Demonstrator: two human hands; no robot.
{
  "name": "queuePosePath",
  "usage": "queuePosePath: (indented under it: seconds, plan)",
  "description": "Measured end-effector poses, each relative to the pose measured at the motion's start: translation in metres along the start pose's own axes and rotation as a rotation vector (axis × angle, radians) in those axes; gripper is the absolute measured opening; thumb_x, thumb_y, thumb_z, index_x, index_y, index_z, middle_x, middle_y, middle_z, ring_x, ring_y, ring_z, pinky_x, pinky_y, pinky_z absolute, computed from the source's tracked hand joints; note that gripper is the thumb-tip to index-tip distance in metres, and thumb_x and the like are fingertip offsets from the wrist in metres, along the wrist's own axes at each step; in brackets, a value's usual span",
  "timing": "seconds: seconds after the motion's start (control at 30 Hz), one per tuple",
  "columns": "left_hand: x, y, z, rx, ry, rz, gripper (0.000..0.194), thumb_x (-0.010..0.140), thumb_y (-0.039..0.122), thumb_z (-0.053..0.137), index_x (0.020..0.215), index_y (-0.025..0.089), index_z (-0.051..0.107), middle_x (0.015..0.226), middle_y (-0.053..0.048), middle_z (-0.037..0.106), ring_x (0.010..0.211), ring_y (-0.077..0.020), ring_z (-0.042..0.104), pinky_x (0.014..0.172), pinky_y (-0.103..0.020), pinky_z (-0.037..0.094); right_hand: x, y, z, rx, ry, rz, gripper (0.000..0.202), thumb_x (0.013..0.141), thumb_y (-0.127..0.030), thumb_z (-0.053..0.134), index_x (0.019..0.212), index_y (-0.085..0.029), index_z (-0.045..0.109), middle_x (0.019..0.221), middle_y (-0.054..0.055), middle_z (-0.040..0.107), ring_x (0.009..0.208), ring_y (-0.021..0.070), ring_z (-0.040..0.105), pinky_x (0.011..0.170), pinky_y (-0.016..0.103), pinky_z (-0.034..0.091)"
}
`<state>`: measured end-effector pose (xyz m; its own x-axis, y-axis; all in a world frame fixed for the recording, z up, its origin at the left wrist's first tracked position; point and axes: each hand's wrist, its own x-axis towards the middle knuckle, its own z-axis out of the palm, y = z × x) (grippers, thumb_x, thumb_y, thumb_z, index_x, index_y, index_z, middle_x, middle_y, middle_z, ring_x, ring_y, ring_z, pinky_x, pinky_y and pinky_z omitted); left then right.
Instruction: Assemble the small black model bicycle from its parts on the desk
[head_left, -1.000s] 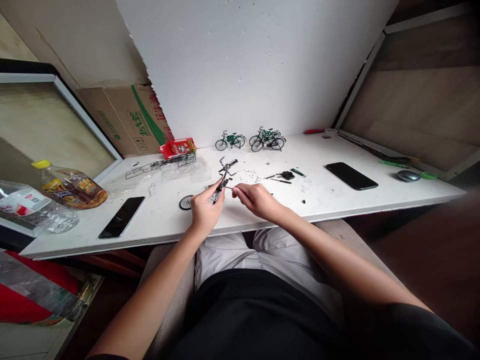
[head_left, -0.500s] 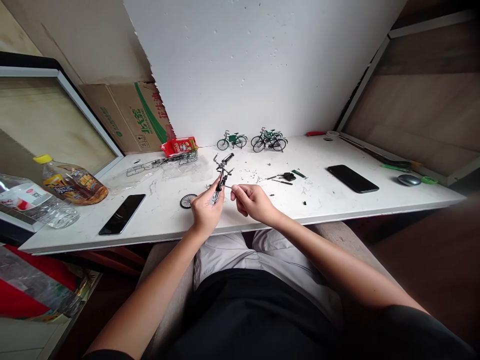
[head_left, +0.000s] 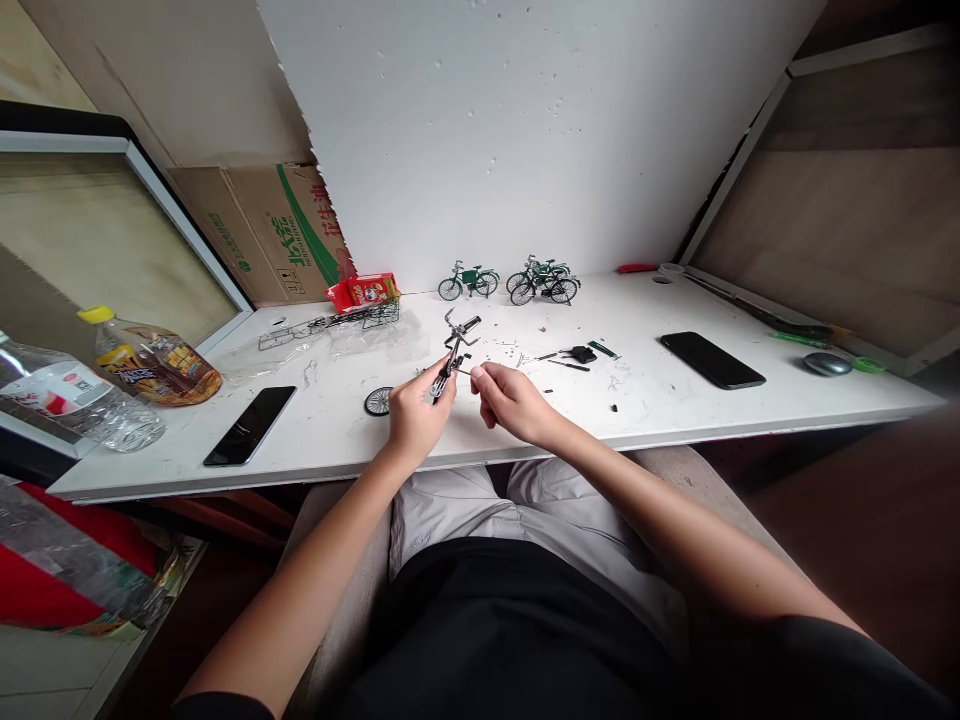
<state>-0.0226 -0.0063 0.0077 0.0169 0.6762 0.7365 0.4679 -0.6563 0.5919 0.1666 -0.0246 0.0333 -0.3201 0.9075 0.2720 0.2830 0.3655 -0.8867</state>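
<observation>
My left hand is closed around a partly built model bicycle, with its handlebar end pointing up and away from me. In my right hand, the fingers pinch a thin dark rod-like tool. Its tip meets the bicycle's side beside my left fingers; the exact contact point is too small to make out. A loose black spoked wheel lies on the white table, partly behind my left hand. Tiny loose parts are scattered just beyond my right hand.
Several finished green model bicycles stand at the back. Black parts and a dark phone lie to the right, near a grey mouse. Leftward are another phone, bottles, a red packet and part frames.
The view has shifted slightly. Both hands stay together at the model bicycle, which has tilted a little to the right. The rod still touches it.
</observation>
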Motion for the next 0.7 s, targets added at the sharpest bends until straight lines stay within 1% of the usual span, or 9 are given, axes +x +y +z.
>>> queuePosePath:
  seconds: [0.1, 0.17, 0.23, 0.3, 0.37, 0.4, 0.47, 0.6, 0.7]
  plan:
    - [0.001, 0.001, 0.000, -0.030, -0.020, -0.013, 0.034, 0.100, 0.031, 0.069, 0.130, 0.019, 0.080, 0.126, -0.011, 0.082, 0.115, -0.0285, 0.080, 0.107, -0.037, 0.061, -0.002, -0.005, -0.005, -0.305, 0.059, -0.109, 0.031, 0.114, -0.043, 0.041, 0.097, -0.022, 0.055, 0.068, -0.001, 0.063, 0.059, 0.0158, 0.055, 0.064, 0.029, 0.041]
    - [0.001, 0.001, 0.000, -0.052, -0.030, -0.027, 0.034, 0.100, 0.032, 0.070, 0.130, 0.018, 0.080, 0.126, -0.010, 0.082, 0.116, -0.0286, 0.080, 0.108, -0.038, 0.060, -0.003, -0.005, -0.008, -0.501, 0.083, -0.206, 0.026, 0.113, -0.034, 0.041, 0.100, -0.020, 0.057, 0.076, 0.002, 0.066, 0.061, 0.0163, 0.053, 0.063, 0.030, 0.038]
    - [0.001, 0.001, 0.001, -0.070, -0.038, -0.047, 0.034, 0.100, 0.033, 0.070, 0.128, 0.018, 0.081, 0.126, -0.010, 0.082, 0.116, -0.0287, 0.080, 0.108, -0.038, 0.060, -0.002, -0.002, -0.013, -0.722, 0.086, -0.328, 0.025, 0.114, -0.029, 0.041, 0.103, -0.018, 0.061, 0.084, 0.007, 0.070, 0.067, 0.0182, 0.056, 0.064, 0.031, 0.036]
    - [0.002, 0.002, 0.001, -0.092, -0.047, -0.074, 0.033, 0.099, 0.034, 0.071, 0.127, 0.019, 0.082, 0.125, -0.010, 0.082, 0.115, -0.0287, 0.080, 0.107, -0.038, 0.061, -0.002, 0.003, -0.018, -0.918, 0.079, -0.455, 0.025, 0.115, -0.025, 0.042, 0.113, -0.017, 0.065, 0.090, 0.010, 0.073, 0.074, 0.0205, 0.060, 0.065, 0.032, 0.035]
    - [0.003, 0.003, 0.000, -0.119, -0.063, -0.104, 0.033, 0.099, 0.035, 0.071, 0.125, 0.019, 0.082, 0.125, -0.010, 0.082, 0.114, -0.0286, 0.080, 0.106, -0.038, 0.061, -0.001, 0.008, -0.023, -1.034, 0.070, -0.537, 0.026, 0.115, -0.022, 0.043, 0.124, -0.016, 0.066, 0.090, 0.010, 0.075, 0.076, 0.0212, 0.061, 0.066, 0.033, 0.034]
    - [0.003, 0.004, 0.000, -0.129, -0.073, -0.117, 0.034, 0.099, 0.036, 0.071, 0.125, 0.018, 0.082, 0.124, -0.010, 0.083, 0.113, -0.0285, 0.080, 0.105, -0.037, 0.061, -0.001, 0.011, -0.024, -1.055, 0.070, -0.549, 0.026, 0.115, -0.023, 0.044, 0.126, -0.016, 0.066, 0.088, 0.009, 0.075, 0.074, 0.0210, 0.060, 0.066, 0.033, 0.034]
    - [0.003, 0.005, -0.001, -0.132, -0.093, -0.133, 0.034, 0.099, 0.036, 0.070, 0.125, 0.018, 0.082, 0.123, -0.011, 0.083, 0.112, -0.0283, 0.081, 0.103, -0.037, 0.062, 0.000, 0.014, -0.025, -1.032, 0.073, -0.533, 0.027, 0.116, -0.027, 0.044, 0.121, -0.016, 0.068, 0.081, 0.008, 0.072, 0.069, 0.0200, 0.057, 0.065, 0.034, 0.031]
    - [0.001, 0.006, -0.001, -0.106, -0.114, -0.125, 0.034, 0.098, 0.036, 0.071, 0.125, 0.018, 0.082, 0.123, -0.012, 0.083, 0.110, -0.0292, 0.081, 0.103, -0.037, 0.061, 0.000, 0.016, -0.022, -0.831, 0.074, -0.456, 0.032, 0.116, -0.034, 0.043, 0.101, -0.020, 0.067, 0.070, 0.004, 0.061, 0.060, 0.0172, 0.042, 0.063, 0.034, 0.025]
    - [-0.002, 0.005, 0.000, -0.122, -0.097, -0.124, 0.033, 0.096, 0.035, 0.073, 0.124, 0.019, 0.083, 0.122, -0.012, 0.083, 0.108, -0.0299, 0.081, 0.104, -0.039, 0.060, 0.000, 0.015, -0.021, -0.683, 0.064, -0.395, 0.035, 0.114, -0.039, 0.044, 0.091, -0.022, 0.064, 0.066, 0.001, 0.054, 0.058, 0.0160, 0.034, 0.063, 0.033, 0.022]
